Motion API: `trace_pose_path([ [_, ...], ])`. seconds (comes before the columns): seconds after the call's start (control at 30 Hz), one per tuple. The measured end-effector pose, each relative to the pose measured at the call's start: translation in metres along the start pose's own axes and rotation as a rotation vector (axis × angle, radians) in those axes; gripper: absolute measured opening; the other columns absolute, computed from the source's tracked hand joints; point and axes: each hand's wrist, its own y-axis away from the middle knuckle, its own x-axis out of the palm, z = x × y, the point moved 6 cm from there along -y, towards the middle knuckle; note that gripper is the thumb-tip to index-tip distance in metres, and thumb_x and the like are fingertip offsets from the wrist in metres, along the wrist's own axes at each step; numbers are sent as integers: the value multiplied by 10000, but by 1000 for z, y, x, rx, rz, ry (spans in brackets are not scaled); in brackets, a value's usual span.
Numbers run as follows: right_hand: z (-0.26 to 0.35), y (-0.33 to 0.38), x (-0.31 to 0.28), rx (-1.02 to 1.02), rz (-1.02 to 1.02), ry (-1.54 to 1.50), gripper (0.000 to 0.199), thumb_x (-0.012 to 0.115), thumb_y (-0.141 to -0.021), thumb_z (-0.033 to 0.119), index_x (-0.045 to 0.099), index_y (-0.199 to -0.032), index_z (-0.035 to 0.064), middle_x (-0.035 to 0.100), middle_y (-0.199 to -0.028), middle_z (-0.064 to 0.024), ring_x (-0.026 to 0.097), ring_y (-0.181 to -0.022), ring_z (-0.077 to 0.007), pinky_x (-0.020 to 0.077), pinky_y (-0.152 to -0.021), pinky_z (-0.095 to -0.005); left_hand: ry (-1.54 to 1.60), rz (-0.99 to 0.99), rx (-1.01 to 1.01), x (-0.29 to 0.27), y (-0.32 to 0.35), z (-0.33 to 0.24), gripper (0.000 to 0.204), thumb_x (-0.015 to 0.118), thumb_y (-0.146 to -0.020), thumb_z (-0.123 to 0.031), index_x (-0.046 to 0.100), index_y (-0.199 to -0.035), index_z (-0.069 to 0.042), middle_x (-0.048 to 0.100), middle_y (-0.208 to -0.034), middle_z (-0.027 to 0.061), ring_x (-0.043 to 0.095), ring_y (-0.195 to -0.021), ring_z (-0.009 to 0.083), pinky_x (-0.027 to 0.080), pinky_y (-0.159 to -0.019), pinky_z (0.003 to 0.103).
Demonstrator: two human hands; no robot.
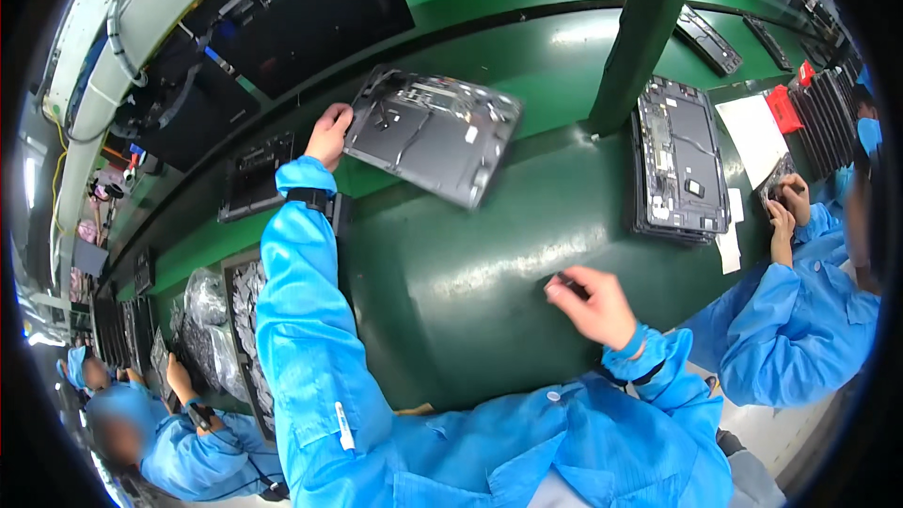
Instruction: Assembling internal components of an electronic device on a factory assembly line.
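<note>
The left hand pinches the left edge of a dark panel, with the thumb lying over the rim. The panel is tilted, its inner side showing boards, thin cables and small pale labels; its right side is blurred, and whether any edge touches the green table cannot be told. The panel is over the far part of the table, left of a dark green post. The right hand is well apart from it, over the near part of the table, with thumb and fingers closed around a small dark piece that is mostly hidden, so its kind cannot be told. To the right of the post, a stack of similar panels lies with the top one's inner side up. Beyond it are a white sheet and a red box, just beside a row of dark slabs. At the far right, a co-worker in blue holds a small dark item in both hands. To the left of the left sleeve are another dark panel-like part, a mass of dark scraps and clear plastic bags. A second co-worker in blue is at the lower left. Large black screens are behind the table at the upper left.
</note>
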Motion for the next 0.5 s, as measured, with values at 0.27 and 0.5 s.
trace_pose_path([
  [0.27, 27, 25, -23, -296, -21, 208, 151, 694, -766, 2, 685, -915, 27, 626, -809, -90, 609, -693, -239, 497, -598, -331, -251, 701, -101, 134, 114, -26, 221, 559, -988, -243, 593, -1071, -41, 602, -893, -27, 529, -828, 53, 446, -759, 228],
  [0.5, 25, 38, 30, -557, 216, 345, 240, 719, -680, 9, 700, -911, 70, 599, -830, -44, 593, -779, -245, 515, -676, -351, -643, 320, 406, 134, 156, -39, 204, 662, -858, -155, 661, -1019, -30, 670, -1081, 105, 635, -940, 281, 493, -872, 344],
])
